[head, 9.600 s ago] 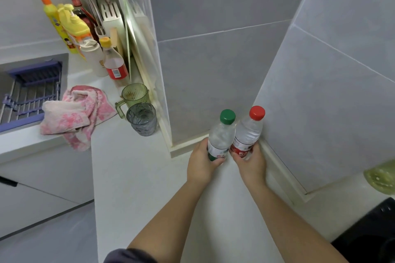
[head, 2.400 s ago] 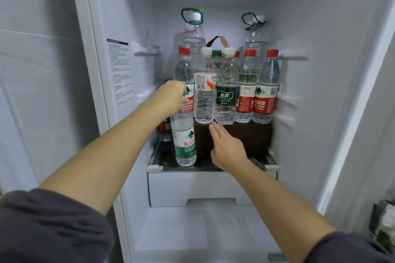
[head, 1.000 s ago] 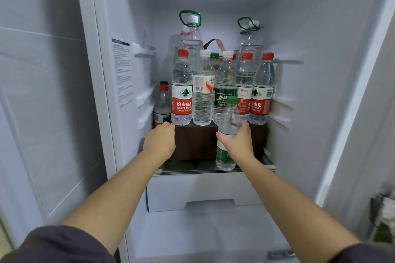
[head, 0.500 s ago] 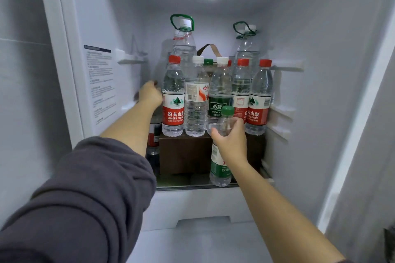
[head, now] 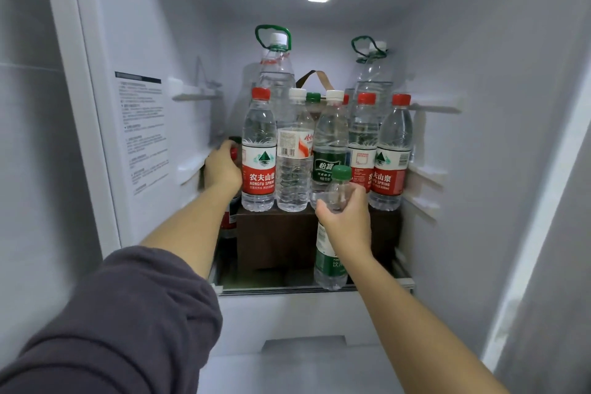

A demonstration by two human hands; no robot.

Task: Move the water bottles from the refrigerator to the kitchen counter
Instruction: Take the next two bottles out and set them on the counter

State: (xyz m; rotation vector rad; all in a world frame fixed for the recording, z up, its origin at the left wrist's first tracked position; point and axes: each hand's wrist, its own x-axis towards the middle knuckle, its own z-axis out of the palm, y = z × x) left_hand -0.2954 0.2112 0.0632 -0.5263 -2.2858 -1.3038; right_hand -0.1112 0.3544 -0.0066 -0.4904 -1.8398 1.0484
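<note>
a home kitchen: an open refrigerator (head: 479,105) with a lit interior, its shelf packed with water bottles (head: 259,153).

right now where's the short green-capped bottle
Head view, right of centre: the green-capped bottle is gripped by the right hand in front of the brown box, its cap level with the labels of the bottles standing on that box.

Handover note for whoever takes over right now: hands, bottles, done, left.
Left hand grips the small red-capped bottle beside the brown box.
Right hand grips the green-capped bottle at the front of the shelf.
A row of bottles stands on the box, two handled jugs behind.
Done: both grasps.
Left: carry both to the counter, then return for the rest; counter not in view.
</note>
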